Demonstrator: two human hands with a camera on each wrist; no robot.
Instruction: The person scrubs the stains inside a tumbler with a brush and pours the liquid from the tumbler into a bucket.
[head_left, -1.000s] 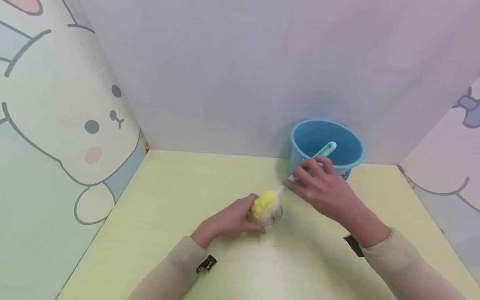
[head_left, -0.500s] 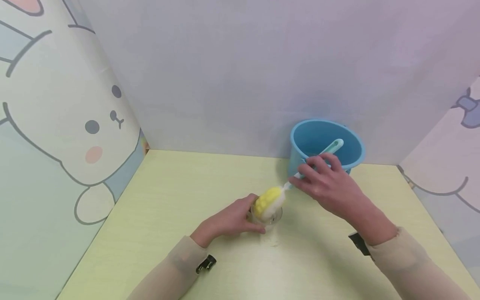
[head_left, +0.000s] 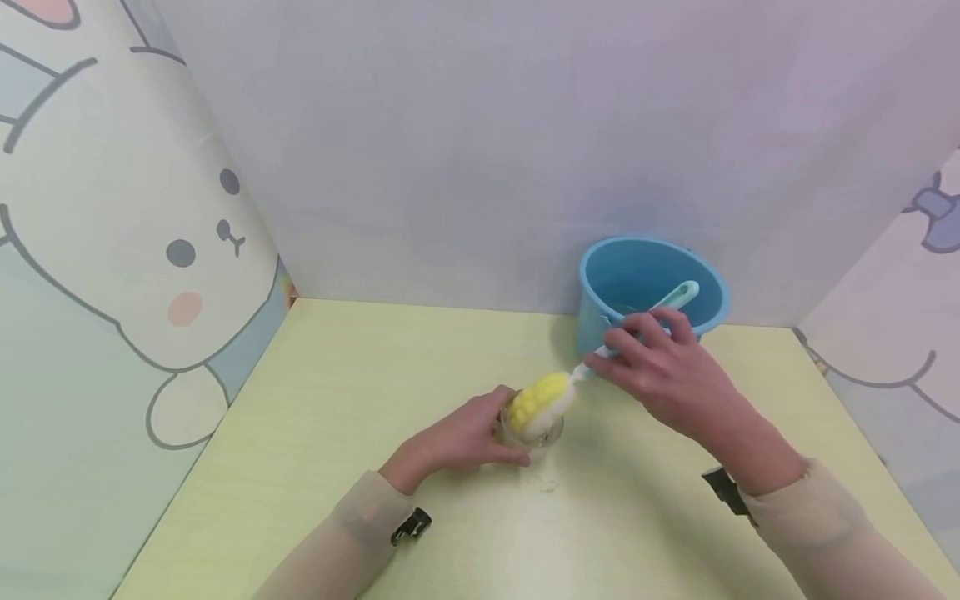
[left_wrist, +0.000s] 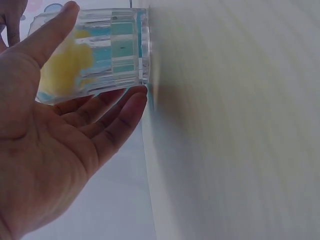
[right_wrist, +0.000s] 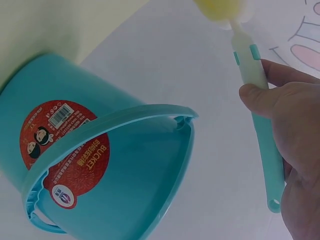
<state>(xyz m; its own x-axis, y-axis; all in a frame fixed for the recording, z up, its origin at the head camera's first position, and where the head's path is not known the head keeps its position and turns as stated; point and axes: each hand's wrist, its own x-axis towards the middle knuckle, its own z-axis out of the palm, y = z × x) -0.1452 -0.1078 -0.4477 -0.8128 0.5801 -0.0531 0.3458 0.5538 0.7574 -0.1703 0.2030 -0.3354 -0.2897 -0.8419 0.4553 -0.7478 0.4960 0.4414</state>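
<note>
A clear glass cup (left_wrist: 125, 47) stands upright on the table, with my left hand (head_left: 468, 435) holding it between thumb and fingers. My right hand (head_left: 663, 367) pinches the handle (right_wrist: 267, 155) of a cup brush, which is pale green and white. The brush's yellow and white sponge head (head_left: 538, 402) slants into the mouth of the glass, its upper end above the rim. Through the glass wall in the left wrist view the yellow sponge shows near the mouth, apart from the base.
Just behind the right hand a blue bucket (head_left: 592, 325) stands against the back wall. Its handle (right_wrist: 100, 125) hangs over the side bearing a red label. Small wet-looking marks (head_left: 549, 485) lie on the pale yellow table (head_left: 375, 358) in front of the glass.
My right hand has moved slightly right, drawing the brush partly up out of the glass. More of the sponge head shows. Left hand and glass stay in place. Marks have appeared on the table.
</note>
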